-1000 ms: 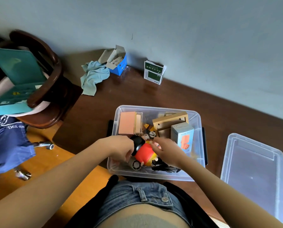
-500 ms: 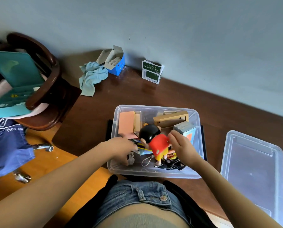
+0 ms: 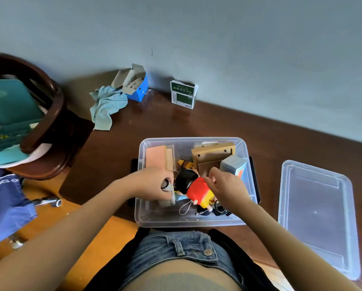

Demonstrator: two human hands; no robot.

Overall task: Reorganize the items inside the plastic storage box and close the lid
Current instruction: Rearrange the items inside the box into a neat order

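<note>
My left hand (image 3: 154, 181) is curled round a small grey cylinder (image 3: 167, 186) with a dark round end, my fingers closed on it above the near left part of the clear plastic storage box (image 3: 191, 222). My right hand (image 3: 226, 186) grips the toy figure (image 3: 194, 189), black-haired with a red top and yellow shorts, which lies tilted between my two sets of fingers. Beyond my left fingers a pink box (image 3: 155, 157) stands against the far wall; beyond my right fingers sit a brown cardboard frame (image 3: 212, 152) and a pale blue carton (image 3: 232, 164). A cord loop (image 3: 185, 207) lies below the figure. The lid (image 3: 316, 215) rests apart on the dark wooden surface (image 3: 196, 122), right of my right fingers.
</note>
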